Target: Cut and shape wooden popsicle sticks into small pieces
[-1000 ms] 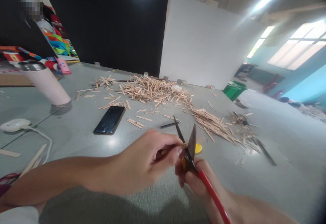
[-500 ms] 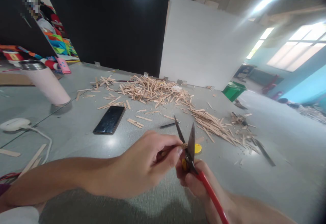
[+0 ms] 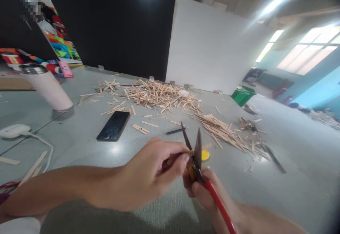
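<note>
The wide grey surface (image 3: pixel 79 134) is being used as a work area, and it is being covered toward its far side by a large heap of pale wooden craft sticks (image 3: pixel 159 95), with a second, looser spread of sticks and offcuts (image 3: pixel 225 131) lying to the right of it. A tall pale pink tumbler with a metal rim (image 3: pixel 46 87) is being kept well off to the left, and a black smartphone (image 3: pixel 113 126) is lying face up between the heaps and the hands, apart from both.

Nearer the camera, a pair of red-handled metal snips (image 3: pixel 198 159) is being gripped in the right hand (image 3: pixel 204 191), clenched about the handles, with the blades being held apart and pointing up and away. A single short wooden stick (image 3: pixel 186 153) is being pinched in the left hand (image 3: pixel 148 173) between thumb and fingertips, and its free end is being held between the open blades near their pivot, probably so that it is steadied for the cut and the fingers are kept back from the edges.

A small yellow round cap (image 3: pixel 205 155) is lying just behind the blades, and a thin dark pen (image 3: pixel 176 131) is lying beyond it. Nothing is standing between the stick and the blades.
</note>
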A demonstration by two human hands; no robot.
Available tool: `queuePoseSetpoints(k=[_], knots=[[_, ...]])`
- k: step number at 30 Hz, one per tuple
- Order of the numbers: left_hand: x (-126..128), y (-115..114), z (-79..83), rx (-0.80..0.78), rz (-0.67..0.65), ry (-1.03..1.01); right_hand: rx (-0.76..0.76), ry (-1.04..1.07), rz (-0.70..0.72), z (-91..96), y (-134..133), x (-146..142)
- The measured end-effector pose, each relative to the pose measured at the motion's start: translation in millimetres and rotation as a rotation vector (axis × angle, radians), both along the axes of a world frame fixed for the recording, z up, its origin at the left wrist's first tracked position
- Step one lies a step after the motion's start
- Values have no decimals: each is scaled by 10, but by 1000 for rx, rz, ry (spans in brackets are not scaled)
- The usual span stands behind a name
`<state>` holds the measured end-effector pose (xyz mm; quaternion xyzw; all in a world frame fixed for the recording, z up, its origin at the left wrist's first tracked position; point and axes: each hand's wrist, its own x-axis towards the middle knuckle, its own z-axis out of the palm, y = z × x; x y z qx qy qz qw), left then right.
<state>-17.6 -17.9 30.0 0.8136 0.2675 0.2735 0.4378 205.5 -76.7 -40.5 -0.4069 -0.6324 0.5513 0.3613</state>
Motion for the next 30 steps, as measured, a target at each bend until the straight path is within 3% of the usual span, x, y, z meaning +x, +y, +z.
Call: queuePoseSetpoints(k=[4, 10, 15, 18, 24, 30], knots=[[2, 3, -6, -8, 10, 0, 13, -5, -23, 2, -14, -4], [-22, 1, -19, -21, 13, -11, -3, 8, 54, 75, 20, -51], [-24, 9, -20, -220, -47, -136, -35, 91, 124, 266, 16, -88], [-31, 24, -29, -240, -37, -192, -52, 41, 169, 339, -2, -66], [-51, 21, -11, -159, -1, -133, 41, 108, 110, 193, -49, -47], [-39, 8, 18, -131, -1, -108, 146, 34, 132, 111, -63, 5]])
